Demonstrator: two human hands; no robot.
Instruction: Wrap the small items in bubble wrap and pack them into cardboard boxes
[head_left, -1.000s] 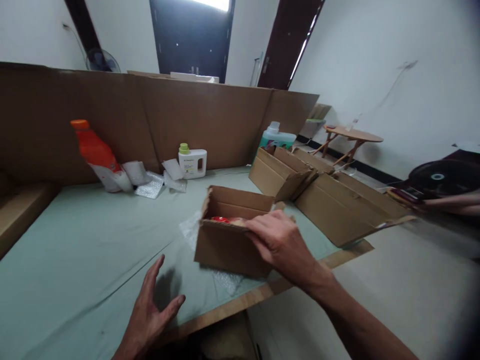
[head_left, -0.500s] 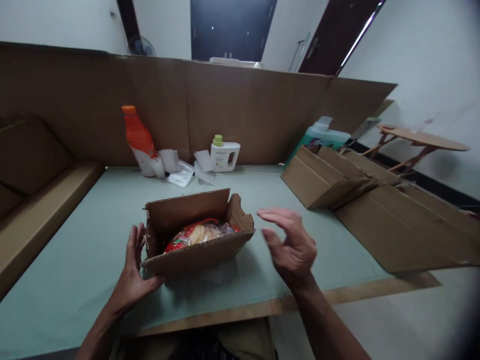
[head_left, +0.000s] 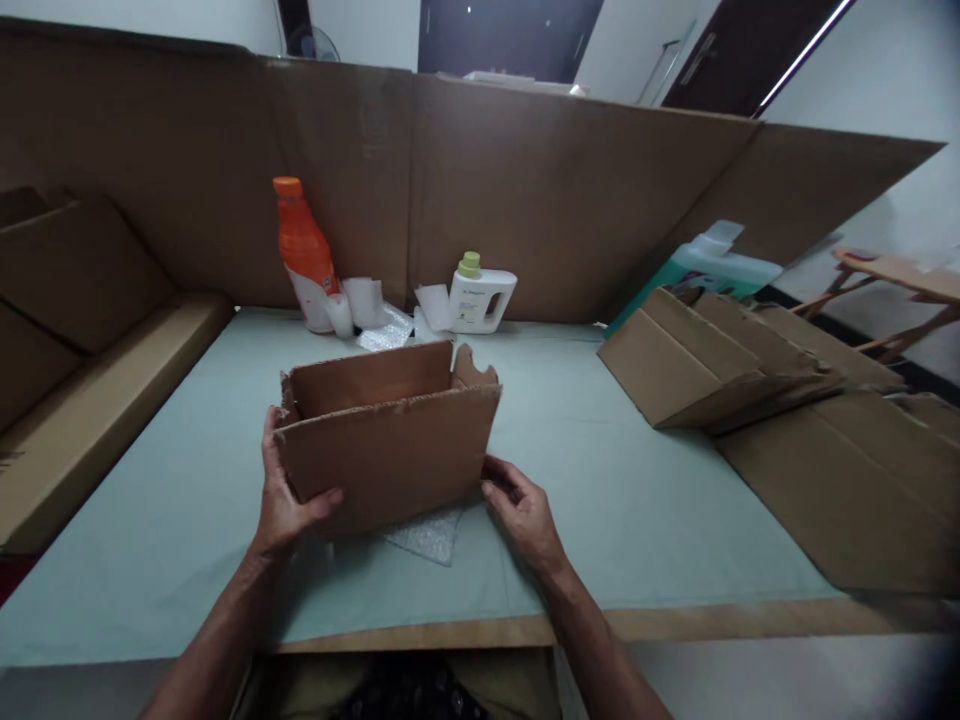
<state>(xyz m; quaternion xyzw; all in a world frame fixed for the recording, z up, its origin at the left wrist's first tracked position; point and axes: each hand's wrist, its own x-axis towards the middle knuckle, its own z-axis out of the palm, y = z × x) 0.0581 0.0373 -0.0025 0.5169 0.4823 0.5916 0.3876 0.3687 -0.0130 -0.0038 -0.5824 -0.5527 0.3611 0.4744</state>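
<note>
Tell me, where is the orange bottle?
The orange bottle stands far back on the table, left of the white jug, against the cardboard wall.

A pale green cloth-covered table (head_left: 637, 500) is seen bearing an open brown cardboard box (head_left: 386, 440), clear bubble wrap (head_left: 427, 535), an orange plastic bottle (head_left: 304, 255), a white detergent jug (head_left: 480, 297) and flattened brown cartons (head_left: 750, 360)

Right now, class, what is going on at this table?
A person holds a small open cardboard box with both bare hands: the left hand grips its left side, and the right hand grips its lower right corner. The box sits on the green table, with bubble wrap under it. An orange bottle and a white jug stand by the cardboard wall. Flattened boxes lie to the right.
</note>
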